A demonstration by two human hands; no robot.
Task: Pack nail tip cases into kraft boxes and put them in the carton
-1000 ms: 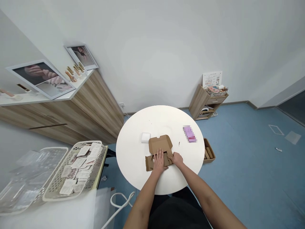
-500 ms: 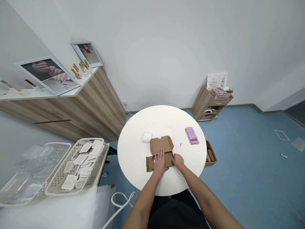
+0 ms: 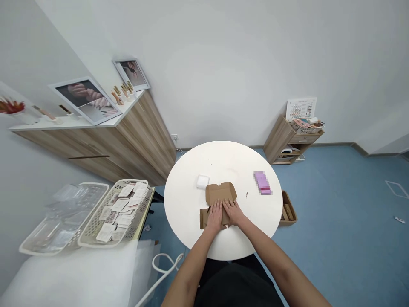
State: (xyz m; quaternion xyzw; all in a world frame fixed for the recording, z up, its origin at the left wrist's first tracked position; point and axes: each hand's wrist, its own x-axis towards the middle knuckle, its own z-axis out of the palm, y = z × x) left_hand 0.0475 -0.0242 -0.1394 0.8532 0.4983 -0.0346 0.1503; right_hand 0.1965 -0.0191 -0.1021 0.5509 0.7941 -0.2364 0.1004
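Pressing the folded cardboard box blank [image 3: 221, 193] near the table's edge, the left hand [image 3: 214, 216] and right hand [image 3: 234, 213] are lying flat, fingers spread open, gripping nothing.

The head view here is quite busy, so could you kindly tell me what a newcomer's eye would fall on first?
The brown cardboard box at the middle of the round white table stands out first, with the left hand and right hand pressed flat on it. Next comes the bright pink package, too blurred to read, further right on the table. At the lower left, a perforated basket full of white cards sits beside the table.
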